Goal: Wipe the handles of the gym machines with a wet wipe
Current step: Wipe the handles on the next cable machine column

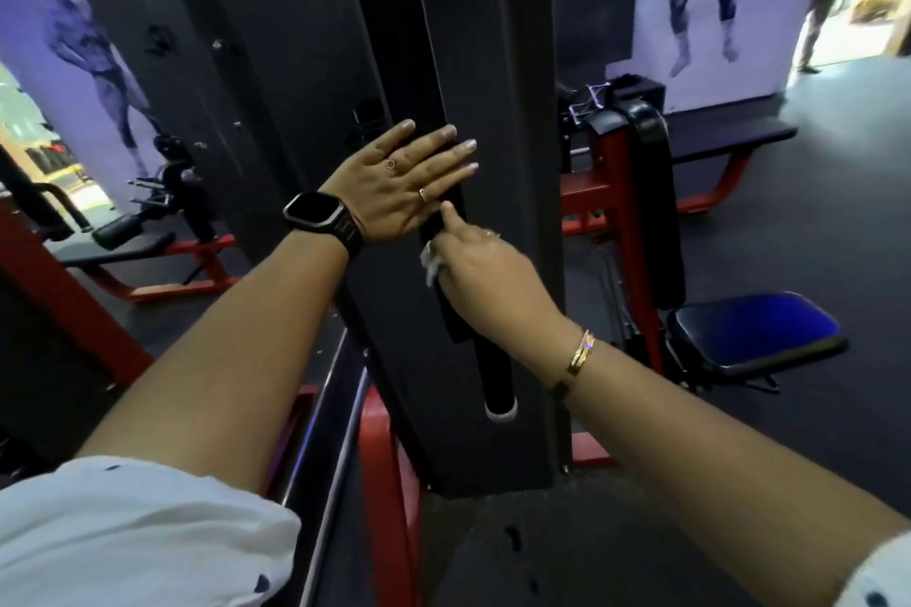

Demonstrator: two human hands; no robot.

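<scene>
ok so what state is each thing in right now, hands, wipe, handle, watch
left hand: fingers straight, laid flat on the upper part of the handle
right hand: curled round the wet wipe, forefinger stretched out
wet wipe: bunched up, held at the handle's edge
handle: tilted, its capped lower end untouched
watch: on the left wrist, screen dark

Matt black metal column (512, 64), matt black handle (495, 380), crumpled white wet wipe (430, 264), glossy padded seat (754, 335), red painted frame (623, 212).
</scene>
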